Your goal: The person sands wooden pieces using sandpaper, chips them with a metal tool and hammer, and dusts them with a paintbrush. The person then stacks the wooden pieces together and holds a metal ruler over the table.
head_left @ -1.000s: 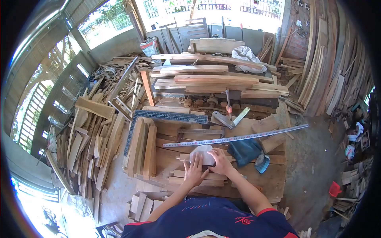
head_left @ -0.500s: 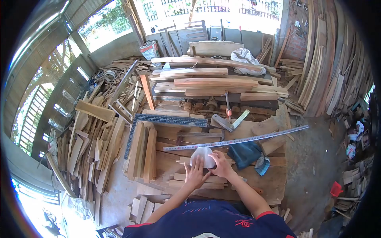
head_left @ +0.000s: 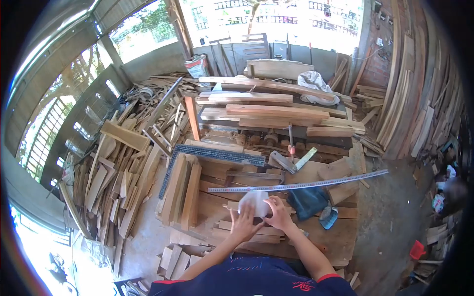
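A small whitish, translucent object (head_left: 256, 201) is between my two hands, over the wooden workbench (head_left: 331, 239). My left hand (head_left: 243, 222) lies against its left side with the fingers spread. My right hand (head_left: 278, 213) grips its right edge with bent fingers. Short wood strips (head_left: 256, 237) lie just under my hands. Beyond them a white measuring tape (head_left: 296, 186) stretches across the bench. A dark blue cloth (head_left: 306, 202) is right of my right hand.
A black carpenter's square (head_left: 222, 152) rests by upright-looking wood blocks (head_left: 180, 192) on the left. A try square (head_left: 306, 159) and a clamp (head_left: 291, 143) are further back. Long boards (head_left: 276, 111) lie behind, and scrap wood (head_left: 108, 182) is piled left.
The whole view has shifted, with the bench scene slightly lower and to the right. My hands stay at the whitish object, and my left fingers have changed position a little.
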